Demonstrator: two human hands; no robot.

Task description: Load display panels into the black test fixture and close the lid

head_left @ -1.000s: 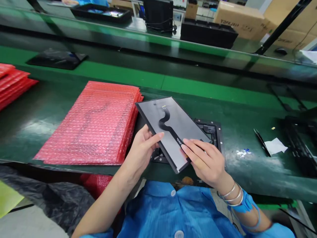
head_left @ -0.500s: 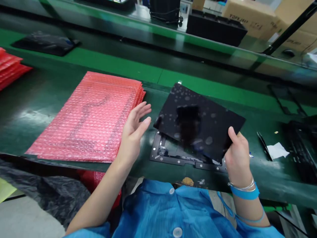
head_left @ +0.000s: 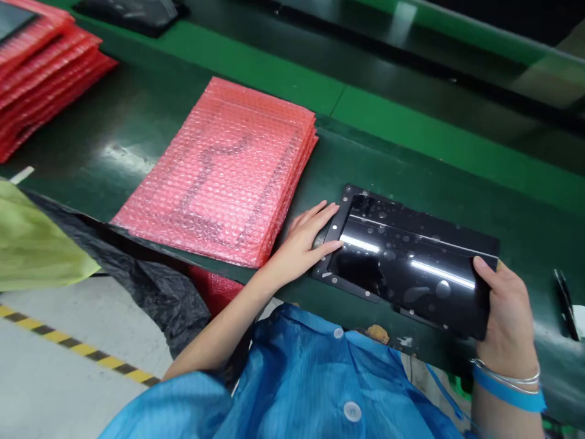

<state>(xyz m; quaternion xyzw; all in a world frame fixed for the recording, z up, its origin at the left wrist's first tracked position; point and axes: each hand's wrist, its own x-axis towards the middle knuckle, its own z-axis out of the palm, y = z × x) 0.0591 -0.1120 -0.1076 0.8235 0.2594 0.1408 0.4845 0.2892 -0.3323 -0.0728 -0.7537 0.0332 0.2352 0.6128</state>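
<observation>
A glossy black screen panel, spotted with bubble-like marks and reflecting strip lights, lies over a black frame with small round silver dots along its border. Thumb on top, my right hand grips the panel's right end; its other fingers are hidden beneath. My left hand rests with fingers apart on the frame's left border, the thumb tip by the panel's edge. Just left of that hand is a stack of red bubble-wrap bags. Whether the panel sits fully flat in the frame I cannot tell.
More red bubble bags are piled at the far left, a dark flat device on top. Another black panel lies at the back. Black tweezers are at the right. A black plastic sheet hangs off the bench's front edge.
The panel has come down from a tilted position above the frame to lie over it. My left hand has moved from the air onto the frame's left border. The view has shifted left and down.
</observation>
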